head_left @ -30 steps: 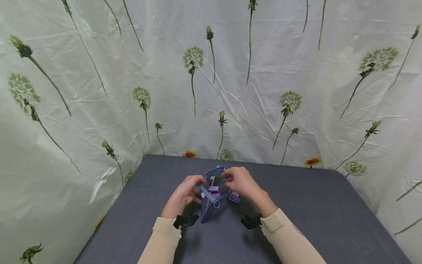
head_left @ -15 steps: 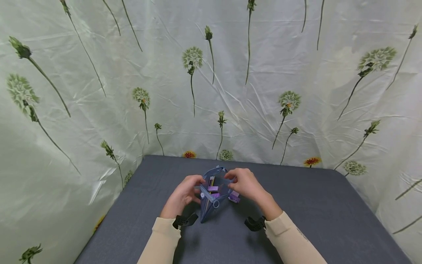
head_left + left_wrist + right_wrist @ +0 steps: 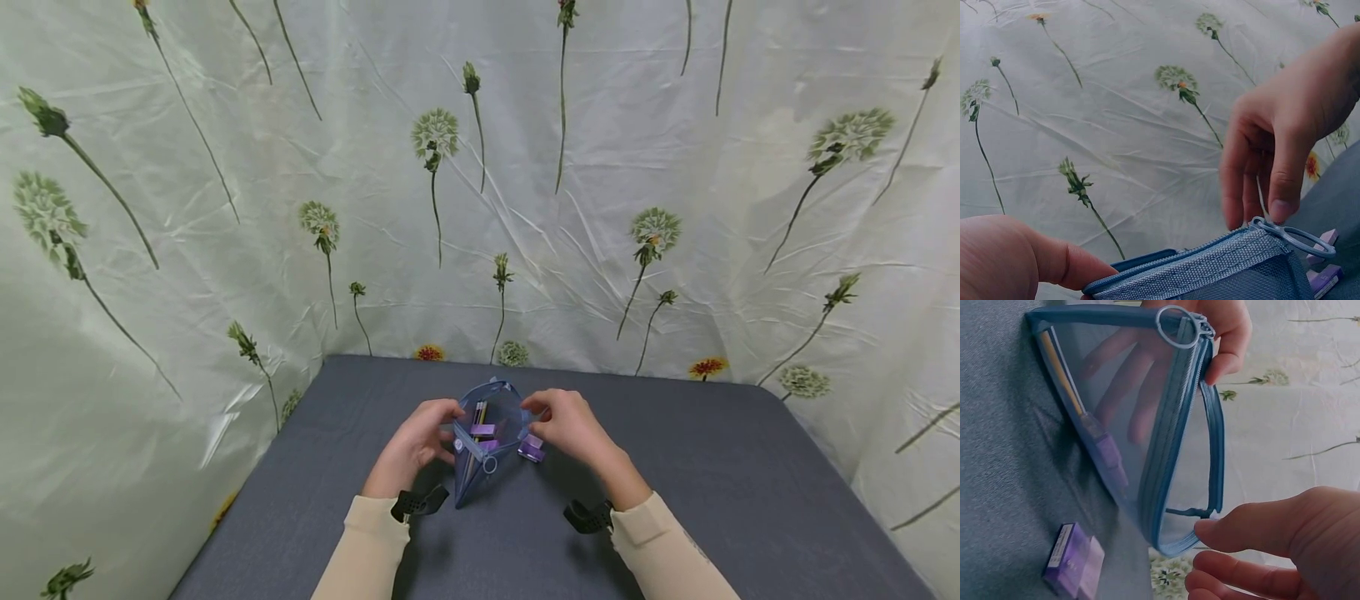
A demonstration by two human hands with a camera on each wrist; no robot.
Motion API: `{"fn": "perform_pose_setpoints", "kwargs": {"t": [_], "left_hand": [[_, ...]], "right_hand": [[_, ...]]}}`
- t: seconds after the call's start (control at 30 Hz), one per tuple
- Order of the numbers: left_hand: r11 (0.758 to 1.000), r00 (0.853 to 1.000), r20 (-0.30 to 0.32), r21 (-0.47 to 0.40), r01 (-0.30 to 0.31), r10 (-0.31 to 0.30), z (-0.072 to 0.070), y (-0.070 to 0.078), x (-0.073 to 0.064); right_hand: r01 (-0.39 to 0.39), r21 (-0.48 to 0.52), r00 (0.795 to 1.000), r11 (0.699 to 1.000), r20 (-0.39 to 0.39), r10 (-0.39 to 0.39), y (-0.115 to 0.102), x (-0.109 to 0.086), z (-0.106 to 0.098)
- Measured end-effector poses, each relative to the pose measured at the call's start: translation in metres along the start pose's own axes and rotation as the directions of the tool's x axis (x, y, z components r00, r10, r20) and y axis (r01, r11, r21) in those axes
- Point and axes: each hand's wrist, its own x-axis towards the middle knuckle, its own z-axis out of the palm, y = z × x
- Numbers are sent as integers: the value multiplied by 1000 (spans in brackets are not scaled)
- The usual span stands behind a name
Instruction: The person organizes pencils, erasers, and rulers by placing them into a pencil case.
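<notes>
A blue mesh zip pouch [image 3: 464,479] stands unzipped in the middle of the table. My left hand [image 3: 416,437] holds its left rim, with fingers showing behind the mesh in the right wrist view. My right hand [image 3: 567,423] pinches the opposite rim, the thumb [image 3: 1229,530] lying on the zip edge [image 3: 1169,540]. Inside are pencils [image 3: 480,412] and small purple blocks [image 3: 483,430], perhaps boxed erasers. The ring-shaped zip pull [image 3: 491,465] hangs at the near corner. More purple-and-white blocks [image 3: 529,451] lie right of the pouch, partly under my right hand.
The dark grey tabletop [image 3: 690,492] reaches out on both sides of the pouch. Behind it hangs a pale curtain [image 3: 375,167] printed with dandelions. Black straps [image 3: 588,515] sit at both wrists.
My right hand has moved a little right and toward me, drawing the pouch's right rim outward so the mouth is wider. The left hand keeps its hold.
</notes>
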Motion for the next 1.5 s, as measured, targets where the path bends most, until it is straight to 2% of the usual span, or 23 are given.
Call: {"fn": "perform_pose_setpoints", "kwargs": {"t": [0.2,0.43,0.93,1.5], "left_hand": [[1000,1000,1,-8,2,-2,-1,0,-1],[1000,1000,12,-11,-12,12,-2,2,-2],[1000,1000,20,-14,5,-5,-2,1,-2],[1000,1000,14,13,-1,1,-4,-2,2]], "right_hand": [[-27,-4,999,1000,-36,27,8,-4,5],[-56,-19,997,998,-44,55,19,-10,13],[-16,-28,1000,999,6,17,30,-21,35],[-34,-84,999,996,-9,33,31,-22,50]]}}
